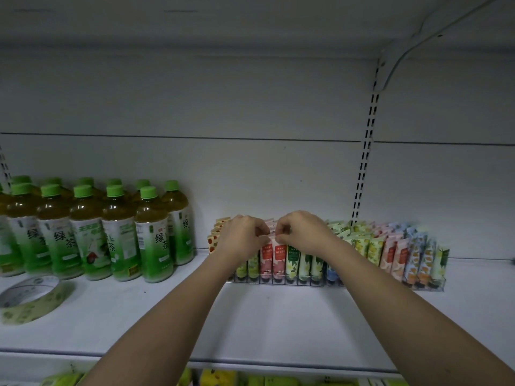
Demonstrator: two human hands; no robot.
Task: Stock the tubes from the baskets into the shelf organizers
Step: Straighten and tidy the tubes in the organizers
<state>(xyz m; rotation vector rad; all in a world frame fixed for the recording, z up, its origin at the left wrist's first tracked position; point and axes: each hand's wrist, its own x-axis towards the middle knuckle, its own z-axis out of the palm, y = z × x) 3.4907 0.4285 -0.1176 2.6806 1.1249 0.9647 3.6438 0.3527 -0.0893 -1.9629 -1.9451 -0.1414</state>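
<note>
**Both hands at the pink tubes, left organizer, back of shelf**

Head view. White shelf (278, 316), dim light. Both forearms reach in from the front edge toward the back wall, about mid-width.

Left hand (242, 235): fingers curled down, tips pinching the top crimp of a pink tube (266, 254) in the front row of the left wire organizer (278, 282). Right hand (302, 231): fingers likewise curled, pinching the top of the neighbouring pink tube (279, 256). The two hands sit just beside each other, knuckles nearly touching. Both tubes stand upright, caps down, inside the organizer.

Same organizer, front row: yellow-green tubes to the left of the pink pair, partly hidden behind the left wrist; cream-and-green floral tubes (292, 263) to the right. Strawberry-print tubes (213, 240) show at its left end, further rows behind.

Second wire organizer (426, 285) sits just beside the first, toward the right; it holds rows of yellow, pink, and blue-orange tubes (395, 257).

Left part of shelf: green tea bottles (119, 232) with green caps, two rows deep against the back. Roll of printed tape (32, 299) lies flat in front of them, near the left edge.

Lower shelf: yellow-green packages (220, 378) visible below the front edge; kind cannot be told.
</note>
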